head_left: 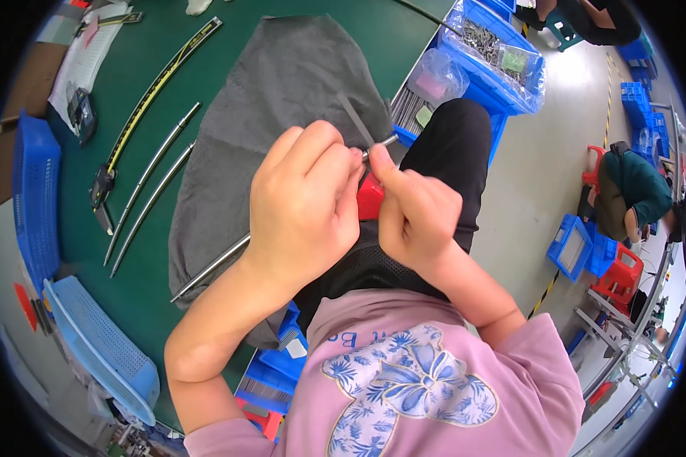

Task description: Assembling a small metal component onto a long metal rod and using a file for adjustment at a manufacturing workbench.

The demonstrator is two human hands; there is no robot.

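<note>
One metal rod (213,266) is held in the left hand (301,202), its fingers curled tightly around it; the rod slants from the near left, passes under that hand and comes out on its right. The right hand (419,213) is just beside it, thumb against a thin flat strip (356,120), its grip narrow, with the strip pointing far and slightly left, close to the rod's far end. Both hands are above a grey cloth (282,84) spread on a green table (84,244). Left of the cloth lie two thin rods (160,154), side by side and apart, and left of them a caliper (129,122). At the table's left edge stand a dark blue basket (36,198) and, nearer, a light blue basket (107,343). Far right, a blue bin (476,95) holds bagged small metal parts (480,42).
</note>
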